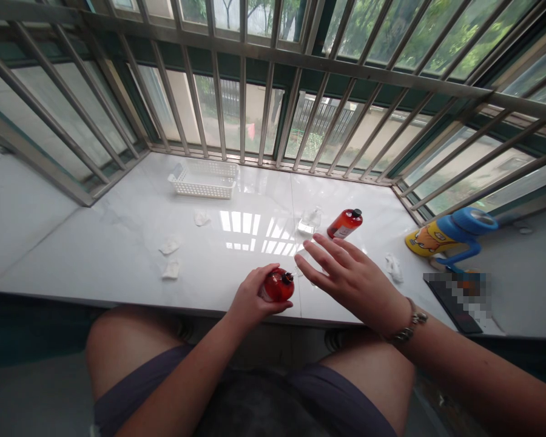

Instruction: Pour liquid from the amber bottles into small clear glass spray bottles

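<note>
My left hand is wrapped round a red bottle with a black top, near the front edge of the white counter. To the right of it, my right hand hovers over the counter, fingers stretched out and apart, holding nothing I can see. Just beyond those fingers is a second red bottle with a black cap and a pale label, tilted in view. A small clear bottle stands beside it, partly washed out by glare.
A white perforated basket sits near the barred window. Crumpled white tissues lie at the left, another tissue at the right. A yellow and blue flask and a dark flat object, partly blurred out, are on the right.
</note>
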{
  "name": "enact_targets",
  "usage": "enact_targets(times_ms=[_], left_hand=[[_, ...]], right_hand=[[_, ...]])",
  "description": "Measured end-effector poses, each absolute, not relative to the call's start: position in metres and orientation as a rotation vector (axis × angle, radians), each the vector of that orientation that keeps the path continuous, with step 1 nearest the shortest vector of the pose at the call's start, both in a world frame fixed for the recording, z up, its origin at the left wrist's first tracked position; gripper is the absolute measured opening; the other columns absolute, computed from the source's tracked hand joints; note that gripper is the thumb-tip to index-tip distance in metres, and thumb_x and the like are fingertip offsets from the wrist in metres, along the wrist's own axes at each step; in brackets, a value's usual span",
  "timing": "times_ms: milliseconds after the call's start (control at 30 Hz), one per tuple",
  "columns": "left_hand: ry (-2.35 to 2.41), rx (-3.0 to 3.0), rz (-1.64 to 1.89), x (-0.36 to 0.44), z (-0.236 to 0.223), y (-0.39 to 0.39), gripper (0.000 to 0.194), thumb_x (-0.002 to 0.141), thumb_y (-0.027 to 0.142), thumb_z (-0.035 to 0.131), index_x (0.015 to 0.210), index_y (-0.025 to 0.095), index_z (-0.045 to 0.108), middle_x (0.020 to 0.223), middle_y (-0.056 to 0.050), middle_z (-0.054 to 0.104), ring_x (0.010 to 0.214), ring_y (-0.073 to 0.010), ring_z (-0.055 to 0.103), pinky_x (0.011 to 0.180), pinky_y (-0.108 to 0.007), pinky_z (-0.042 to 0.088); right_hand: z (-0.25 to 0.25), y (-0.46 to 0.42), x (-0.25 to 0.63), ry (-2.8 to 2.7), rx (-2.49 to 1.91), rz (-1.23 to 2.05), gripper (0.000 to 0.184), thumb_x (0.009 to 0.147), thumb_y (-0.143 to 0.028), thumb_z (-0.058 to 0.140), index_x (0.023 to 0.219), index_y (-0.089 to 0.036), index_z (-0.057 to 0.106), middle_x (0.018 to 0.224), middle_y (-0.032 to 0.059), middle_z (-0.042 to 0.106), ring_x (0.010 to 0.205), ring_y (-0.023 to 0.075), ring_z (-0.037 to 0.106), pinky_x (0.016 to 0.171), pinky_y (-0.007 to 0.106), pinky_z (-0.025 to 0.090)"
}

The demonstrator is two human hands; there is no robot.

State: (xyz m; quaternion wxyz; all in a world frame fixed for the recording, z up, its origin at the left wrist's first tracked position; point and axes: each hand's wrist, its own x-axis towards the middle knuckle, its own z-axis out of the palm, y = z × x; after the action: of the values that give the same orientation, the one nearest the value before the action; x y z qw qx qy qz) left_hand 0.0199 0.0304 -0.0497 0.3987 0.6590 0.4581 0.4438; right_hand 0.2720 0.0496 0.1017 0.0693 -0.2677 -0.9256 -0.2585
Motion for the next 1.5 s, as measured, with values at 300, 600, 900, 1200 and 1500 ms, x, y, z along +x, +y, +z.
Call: enact_targets(times_ms=[300, 600, 900, 1200, 1500], left_hand=[[1.15, 1.676, 1.113, 0.02, -0.05, 0.03, 0.087, 0.069, 0.035, 0.104, 0.145, 0.033, 0.062, 0.137, -0.007, 0.071, 0.125, -0.031, 0.069, 0.112, -0.049, 0.055], [1.154, 1.677, 1.12, 0.02, -0.05, 0.03, 0.087, 0.068, 0.036, 0.104, 0.145, 0.032, 0.062, 0.137, -0.008, 0.072, 0.126, -0.0316, 0.069, 0.112, -0.048, 0.055], [1.147, 1.683, 1.111, 0.02, -0.05, 0.031, 0.088, 0.068, 0.035, 0.104, 0.145, 0.033, 0.062, 0.136, -0.006, 0.071, 0.125, -0.0305, 0.069, 0.112, -0.047, 0.054], [1.143, 1.679, 1.102, 0.021, -0.05, 0.031, 0.087, 0.069, 0.035, 0.104, 0.145, 0.033, 0.061, 0.137, -0.007, 0.071, 0.125, -0.0308, 0.068, 0.112, -0.048, 0.054], [1.144, 1.679, 1.094, 0.021, -0.049, 0.032, 0.088, 0.069, 0.035, 0.104, 0.145, 0.032, 0.061, 0.137, -0.008, 0.071, 0.126, -0.0313, 0.068, 0.112, -0.049, 0.054]], right_hand=[[0.107, 0.049, 0.271, -2.787, -0.807, -0.813, 0.047, 0.105, -0.012, 0.061, 0.15, -0.023, 0.059, 0.156, 0.0148, 0.061, 0.15, 0.0374, 0.052, 0.117, 0.056, 0.05], [0.111, 0.049, 0.273, -2.789, -0.773, -0.849, 0.046, 0.104, -0.012, 0.062, 0.15, -0.019, 0.059, 0.155, 0.0167, 0.062, 0.147, 0.0397, 0.055, 0.114, 0.057, 0.052], [0.115, 0.05, 0.27, -2.796, -0.763, -0.904, 0.044, 0.105, -0.012, 0.06, 0.149, -0.02, 0.06, 0.154, 0.0155, 0.063, 0.145, 0.0399, 0.058, 0.111, 0.057, 0.054], [0.12, 0.052, 0.269, -2.808, -0.737, -0.916, 0.044, 0.106, -0.013, 0.06, 0.148, -0.021, 0.061, 0.153, 0.0144, 0.064, 0.145, 0.0384, 0.057, 0.113, 0.057, 0.052], [0.123, 0.052, 0.269, -2.805, -0.735, -0.978, 0.044, 0.106, -0.013, 0.059, 0.148, -0.023, 0.06, 0.152, 0.0114, 0.065, 0.145, 0.0361, 0.057, 0.113, 0.055, 0.053]])
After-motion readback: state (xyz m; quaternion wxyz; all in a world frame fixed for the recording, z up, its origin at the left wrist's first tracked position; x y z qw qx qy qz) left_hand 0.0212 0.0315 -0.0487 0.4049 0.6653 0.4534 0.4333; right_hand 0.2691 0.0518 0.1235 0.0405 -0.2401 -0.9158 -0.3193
